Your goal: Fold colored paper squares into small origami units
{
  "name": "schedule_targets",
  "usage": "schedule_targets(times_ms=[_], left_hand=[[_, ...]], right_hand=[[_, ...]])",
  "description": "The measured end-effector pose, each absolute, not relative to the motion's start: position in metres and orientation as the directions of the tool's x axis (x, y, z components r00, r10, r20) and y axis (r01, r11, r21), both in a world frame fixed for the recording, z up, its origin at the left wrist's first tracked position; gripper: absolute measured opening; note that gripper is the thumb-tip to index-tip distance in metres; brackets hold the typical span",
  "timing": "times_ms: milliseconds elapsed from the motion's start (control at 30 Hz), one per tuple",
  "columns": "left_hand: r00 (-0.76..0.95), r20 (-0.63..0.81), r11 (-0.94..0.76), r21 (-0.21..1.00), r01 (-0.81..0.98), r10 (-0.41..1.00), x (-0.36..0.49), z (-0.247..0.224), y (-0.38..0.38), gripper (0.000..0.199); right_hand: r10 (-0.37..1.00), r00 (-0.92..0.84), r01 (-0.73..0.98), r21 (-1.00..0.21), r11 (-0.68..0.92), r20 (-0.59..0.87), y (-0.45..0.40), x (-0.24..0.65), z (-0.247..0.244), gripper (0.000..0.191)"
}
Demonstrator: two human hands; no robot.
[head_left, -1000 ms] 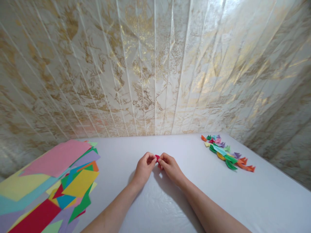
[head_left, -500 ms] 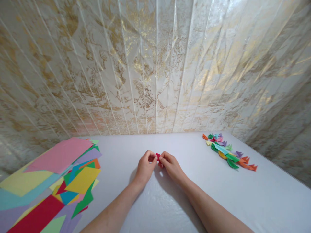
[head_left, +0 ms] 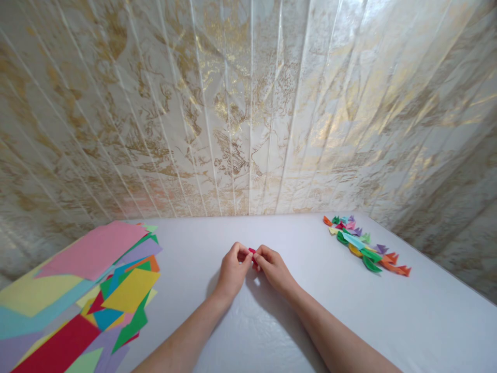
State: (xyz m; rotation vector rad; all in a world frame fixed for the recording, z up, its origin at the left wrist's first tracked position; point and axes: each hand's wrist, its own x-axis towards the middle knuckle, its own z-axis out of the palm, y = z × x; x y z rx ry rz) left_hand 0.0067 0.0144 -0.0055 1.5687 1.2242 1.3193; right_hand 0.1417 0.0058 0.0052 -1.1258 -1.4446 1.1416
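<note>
Near the middle of the white table, a small piece of folded red paper (head_left: 252, 251) is pinched between both hands, just above the surface. My left hand (head_left: 233, 269) grips its left side with thumb and forefinger. On the other side, the fingertips of my right hand (head_left: 273, 267) press on the paper. The hands nearly touch, and the fingers cover much of the paper, so its exact shape is hidden.
Loose coloured sheets, with a pink sheet (head_left: 97, 248) and a yellow sheet (head_left: 134, 290) on top, spread over the left side. Folded paper pieces (head_left: 370, 254) in several colours lie at the right. A patterned gold-and-white curtain (head_left: 248, 114) hangs behind the table (head_left: 194, 233).
The fingertips have closed in a little around the red paper, and less of it shows. Both hands stay in nearly the same place.
</note>
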Motion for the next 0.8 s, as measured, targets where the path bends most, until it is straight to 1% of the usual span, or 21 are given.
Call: schedule_targets(times_ms=[300, 500, 567, 733, 800], left_hand=[[-0.014, 0.286, -0.277, 0.937, 0.214, 0.958, 0.0078, -0.0020, 0.0117, 0.007], [-0.053, 0.270, -0.258, 0.951, 0.172, 0.961, 0.0082, -0.0051, 0.0148, 0.008], [-0.065, 0.264, -0.251, 0.954, 0.161, 0.962, 0.0071, -0.0049, 0.0161, 0.009], [-0.095, 0.255, -0.239, 0.959, 0.154, 0.962, 0.0029, -0.0016, 0.0182, 0.011], [-0.097, 0.255, -0.238, 0.959, 0.155, 0.962, 0.0024, -0.0004, 0.0178, 0.011]], right_hand=[[0.977, -0.191, 0.106, -0.987, 0.119, 0.098, 0.0075, 0.1418, 0.0004, 0.028], [0.972, -0.216, 0.162, -0.978, 0.131, 0.094, 0.0061, 0.1423, 0.0026, 0.027], [0.971, -0.221, 0.167, -0.977, 0.133, 0.095, 0.0053, 0.1428, 0.0051, 0.024], [0.966, -0.241, 0.098, -0.987, 0.125, 0.098, 0.0038, 0.1424, 0.0080, 0.011], [0.966, -0.238, 0.110, -0.986, 0.127, 0.098, 0.0036, 0.1410, 0.0060, 0.006]])
